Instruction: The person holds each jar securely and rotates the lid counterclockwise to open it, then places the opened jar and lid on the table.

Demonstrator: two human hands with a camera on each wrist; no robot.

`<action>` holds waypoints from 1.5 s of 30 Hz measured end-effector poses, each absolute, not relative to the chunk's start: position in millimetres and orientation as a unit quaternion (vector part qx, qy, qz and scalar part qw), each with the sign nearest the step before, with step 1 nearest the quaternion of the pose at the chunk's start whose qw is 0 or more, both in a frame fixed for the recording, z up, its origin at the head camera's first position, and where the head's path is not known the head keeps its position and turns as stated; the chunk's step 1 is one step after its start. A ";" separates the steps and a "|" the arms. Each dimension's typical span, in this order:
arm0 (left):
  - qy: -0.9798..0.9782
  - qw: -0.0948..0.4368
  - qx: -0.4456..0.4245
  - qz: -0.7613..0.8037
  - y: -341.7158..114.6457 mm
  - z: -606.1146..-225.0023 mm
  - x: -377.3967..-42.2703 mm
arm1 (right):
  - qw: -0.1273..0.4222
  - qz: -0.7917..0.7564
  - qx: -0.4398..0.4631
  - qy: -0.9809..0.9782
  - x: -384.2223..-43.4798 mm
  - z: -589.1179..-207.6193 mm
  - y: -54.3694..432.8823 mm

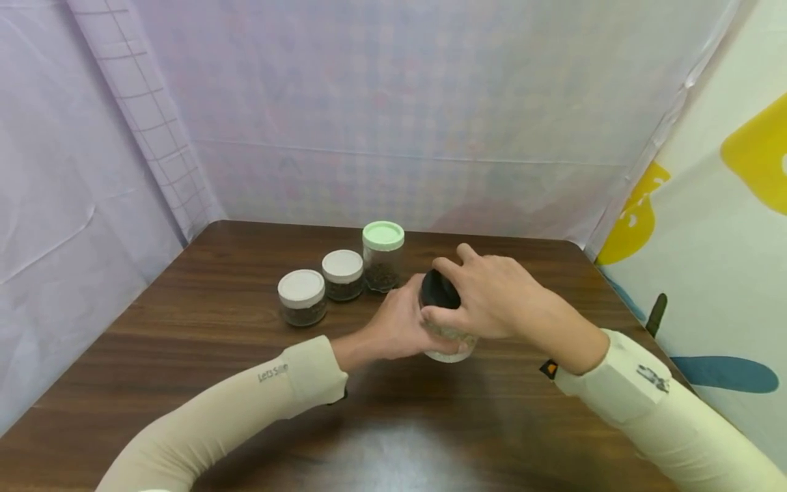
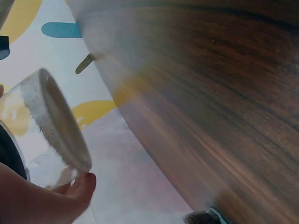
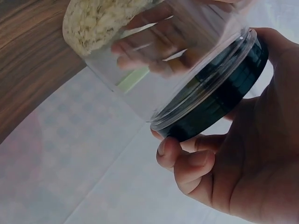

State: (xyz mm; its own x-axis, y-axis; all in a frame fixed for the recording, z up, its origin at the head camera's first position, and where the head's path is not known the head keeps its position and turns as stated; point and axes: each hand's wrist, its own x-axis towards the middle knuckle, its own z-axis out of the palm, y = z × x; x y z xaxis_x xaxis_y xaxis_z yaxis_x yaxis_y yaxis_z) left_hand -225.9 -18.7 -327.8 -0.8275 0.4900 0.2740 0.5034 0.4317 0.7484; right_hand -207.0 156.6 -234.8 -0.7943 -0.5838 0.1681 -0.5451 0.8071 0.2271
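Above the table, my left hand (image 1: pixel 401 322) grips a clear jar (image 1: pixel 453 352) round its side, and the jar is tilted. Pale flaky pieces (image 3: pixel 100 21) lie at its base in the right wrist view. My right hand (image 1: pixel 499 295) holds the jar's black lid (image 1: pixel 438 292), with fingers and thumb curled about its rim. The lid sits on the jar's mouth in the right wrist view. From the left wrist, the jar's thick base (image 2: pixel 58 126) shows, with left fingertips (image 2: pixel 86 184) near its edge.
Left of the hands stand two short jars with white lids (image 1: pixel 301 288) (image 1: pixel 342 266) and a taller jar with a light green lid (image 1: pixel 383 236), all with dark contents. They are on a dark brown wooden table (image 1: pixel 203 301). Pale cloth (image 1: pixel 393 116) hangs behind it.
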 end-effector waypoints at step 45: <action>-0.736 -0.078 -0.445 -0.504 -24.9 -338.1 -234.1 | -0.074 0.025 0.442 -0.894 -184.8 -199.9 173.6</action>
